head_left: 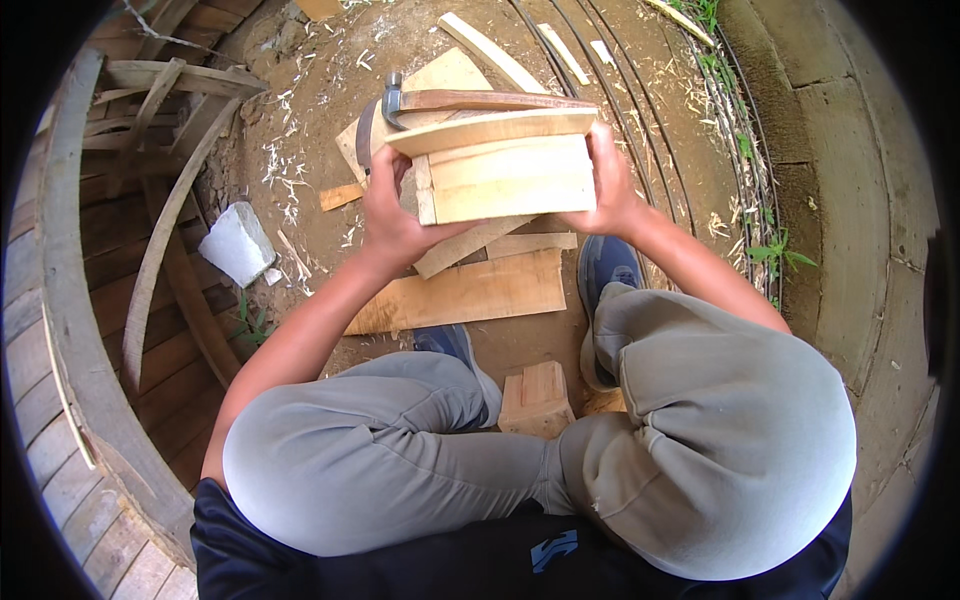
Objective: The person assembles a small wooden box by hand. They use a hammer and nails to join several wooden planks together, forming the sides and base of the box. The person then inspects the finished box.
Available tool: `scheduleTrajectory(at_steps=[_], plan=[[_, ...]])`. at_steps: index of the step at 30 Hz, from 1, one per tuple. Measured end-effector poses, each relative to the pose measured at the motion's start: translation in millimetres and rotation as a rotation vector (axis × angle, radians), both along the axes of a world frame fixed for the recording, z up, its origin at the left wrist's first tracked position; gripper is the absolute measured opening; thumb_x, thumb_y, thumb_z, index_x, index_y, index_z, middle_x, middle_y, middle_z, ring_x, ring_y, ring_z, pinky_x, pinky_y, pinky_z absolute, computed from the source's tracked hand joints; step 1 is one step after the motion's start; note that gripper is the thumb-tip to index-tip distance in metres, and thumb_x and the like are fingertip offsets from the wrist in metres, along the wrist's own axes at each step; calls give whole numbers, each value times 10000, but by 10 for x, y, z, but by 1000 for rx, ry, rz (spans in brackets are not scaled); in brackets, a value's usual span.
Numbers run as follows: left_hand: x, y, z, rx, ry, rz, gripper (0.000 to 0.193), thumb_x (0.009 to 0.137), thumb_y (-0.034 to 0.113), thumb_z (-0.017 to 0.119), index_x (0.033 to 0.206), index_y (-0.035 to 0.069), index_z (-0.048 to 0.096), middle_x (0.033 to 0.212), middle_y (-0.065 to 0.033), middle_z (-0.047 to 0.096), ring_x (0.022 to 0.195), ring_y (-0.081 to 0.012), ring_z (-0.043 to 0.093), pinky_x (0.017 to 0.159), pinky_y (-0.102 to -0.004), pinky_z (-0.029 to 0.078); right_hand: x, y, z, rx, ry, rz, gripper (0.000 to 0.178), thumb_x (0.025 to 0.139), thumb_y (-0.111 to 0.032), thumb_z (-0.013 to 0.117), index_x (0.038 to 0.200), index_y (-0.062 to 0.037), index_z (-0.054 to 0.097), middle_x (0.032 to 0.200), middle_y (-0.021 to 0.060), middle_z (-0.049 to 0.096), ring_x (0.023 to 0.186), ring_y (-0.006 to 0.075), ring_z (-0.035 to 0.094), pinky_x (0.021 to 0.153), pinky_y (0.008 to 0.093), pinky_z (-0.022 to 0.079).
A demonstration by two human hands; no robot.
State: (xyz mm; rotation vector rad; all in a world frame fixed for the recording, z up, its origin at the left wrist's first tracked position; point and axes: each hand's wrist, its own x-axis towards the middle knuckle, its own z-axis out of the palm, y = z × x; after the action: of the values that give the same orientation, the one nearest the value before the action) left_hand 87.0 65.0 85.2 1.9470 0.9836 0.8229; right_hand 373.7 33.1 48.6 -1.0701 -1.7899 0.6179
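Note:
Above the ground in front of my knees, a pale wooden box [510, 182] made of nailed-looking boards is held up, its flat side facing me. My left hand [392, 212] grips its left end, fingers behind the edge and thumb along the bottom. At the opposite end, my right hand [606, 190] is closed around the side. Just beyond the box lies a claw hammer [470, 99] with a wooden handle, its metal head to the left. A dark curved blade [366, 138] shows next to my left fingers; its handle is hidden.
Loose boards [470, 292] lie between the box and my blue shoes. A wooden block [536, 398] sits between my legs. A whitish stone [238, 243] and curved timber [165, 240] are at left. Black cables [640, 120] and a concrete edge [850, 200] run along the right.

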Motion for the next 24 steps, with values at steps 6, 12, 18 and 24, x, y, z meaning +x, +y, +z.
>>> scheduleTrajectory(at_steps=[6, 12, 18, 24], plan=[[-7, -112, -190, 9, -69, 33, 962, 685, 154, 961, 1387, 19, 316, 1353, -188, 528, 1266, -288, 573, 1085, -403, 484, 85, -64, -13, -108, -119, 21, 917, 680, -334, 881, 1391, -2, 407, 1236, 236, 577, 1169, 418, 593, 982, 465, 485], [-73, -108, -188, 56, 15, 40, 931, 682, 167, 964, 1360, 2, 347, 1298, -183, 575, 1226, -281, 601, 1065, -394, 487, 103, -44, 420, -153, -189, 40, 1059, 621, -465, 914, 1437, -31, 399, 1368, 223, 511, 1335, 414, 455, 1080, 493, 397], [-62, -81, -224, 131, -14, 73, 956, 661, 312, 964, 1364, -26, 412, 1242, -197, 626, 1164, -316, 650, 1022, -419, 511, 77, 106, 1480, 315, -352, 118, 968, 717, -504, 851, 1456, -38, 434, 1373, 206, 542, 1307, 383, 502, 1089, 496, 407], [-44, -78, -157, 14, -116, 41, 925, 671, 285, 962, 1328, -15, 383, 1241, -209, 614, 1158, -310, 634, 1022, -417, 489, -318, 172, 1589, 123, -656, 61, 568, 855, -398, 744, 1280, -45, 613, 1222, 177, 667, 1119, 361, 636, 942, 454, 513]])
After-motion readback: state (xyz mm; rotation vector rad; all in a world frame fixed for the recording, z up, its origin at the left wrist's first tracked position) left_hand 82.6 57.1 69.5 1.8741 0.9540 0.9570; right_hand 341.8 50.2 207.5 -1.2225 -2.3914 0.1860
